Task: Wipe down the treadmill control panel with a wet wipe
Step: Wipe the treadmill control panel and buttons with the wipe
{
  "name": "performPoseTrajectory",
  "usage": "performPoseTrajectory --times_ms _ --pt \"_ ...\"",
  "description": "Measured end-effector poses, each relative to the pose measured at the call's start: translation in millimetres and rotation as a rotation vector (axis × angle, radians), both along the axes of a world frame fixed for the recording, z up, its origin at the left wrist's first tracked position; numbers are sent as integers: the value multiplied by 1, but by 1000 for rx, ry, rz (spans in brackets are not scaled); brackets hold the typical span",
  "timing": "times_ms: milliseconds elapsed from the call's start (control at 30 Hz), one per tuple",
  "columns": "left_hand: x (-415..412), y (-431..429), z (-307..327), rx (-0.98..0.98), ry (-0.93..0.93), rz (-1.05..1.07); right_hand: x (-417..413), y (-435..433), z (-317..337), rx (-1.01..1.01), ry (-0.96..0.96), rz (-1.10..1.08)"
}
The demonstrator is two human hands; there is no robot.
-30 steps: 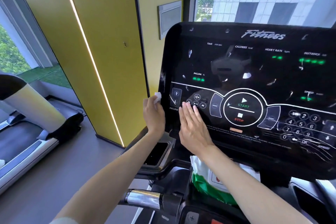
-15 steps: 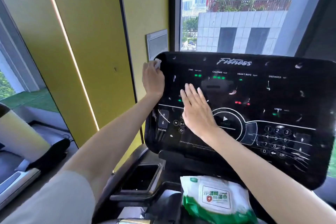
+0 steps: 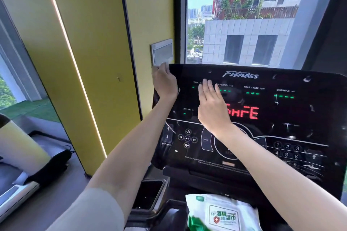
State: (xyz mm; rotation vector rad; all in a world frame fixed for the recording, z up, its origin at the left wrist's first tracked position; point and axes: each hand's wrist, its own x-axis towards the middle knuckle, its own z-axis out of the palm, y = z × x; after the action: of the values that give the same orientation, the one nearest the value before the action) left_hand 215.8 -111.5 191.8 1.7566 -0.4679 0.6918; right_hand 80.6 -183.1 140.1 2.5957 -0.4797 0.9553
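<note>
— Closest in?
— Green-and-white wipe pack [image 3: 223, 214], lying label-up at the bottom edge below the console; dark cup well [image 3: 150, 195] just left of it.
— Further up?
— Black control panel [image 3: 281, 137], long axis running left to right, top leaning away, red letters lit mid-screen.
— And the right hand [image 3: 212, 107]?
— Laid flat on the glass, fingers straight and together, pointing up at the TIME label, gripping nothing.
— The left hand [image 3: 165, 82]?
— Up at the panel's top left corner, fingers curled over the edge, clutching the wet wipe [image 3: 165, 65].
— Which way for the wipe?
— Bunched white, poking up past the knuckles at that corner; too crumpled and blurred to tell any long axis.
— Beyond?
— Grey wall plate [image 3: 162, 51] on the yellow wall just behind the wipe, window [image 3: 244, 15] to its right.
</note>
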Motion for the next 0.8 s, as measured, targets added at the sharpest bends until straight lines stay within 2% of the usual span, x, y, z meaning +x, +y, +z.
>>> performPoseTrajectory --times_ms 133,167,300,333,367,433,500,533,667,733,800 --pt "-22 -10 1 153 -252 -239 1 -2 -2 -14 10 -4" --pt "-18 -9 3 166 -265 -257 0 -3 -2 -17 9 3" --pt "4 -3 5 -45 43 -59 1 -3 -2 3 -7 14" --pt "0 -5 5 -33 43 -45 2 -2 -3 15 -12 17" --pt "-8 -8 6 32 -22 -82 2 -1 -3 22 -14 20" --pt "-28 -13 5 205 -219 -285 2 -2 -3 22 -9 25" --pt "-26 -8 5 289 -302 -403 0 -4 -2 18 -1 32" --pt "-18 -3 6 267 -286 -387 -1 -5 -2 17 3 35" --pt "6 8 5 24 -27 -133 0 -2 -1 35 5 33" --pt "-7 3 7 127 -125 -212 0 -2 -2 27 22 22" --pt "-21 0 8 355 -311 -395 0 -4 -1 -1 36 28"
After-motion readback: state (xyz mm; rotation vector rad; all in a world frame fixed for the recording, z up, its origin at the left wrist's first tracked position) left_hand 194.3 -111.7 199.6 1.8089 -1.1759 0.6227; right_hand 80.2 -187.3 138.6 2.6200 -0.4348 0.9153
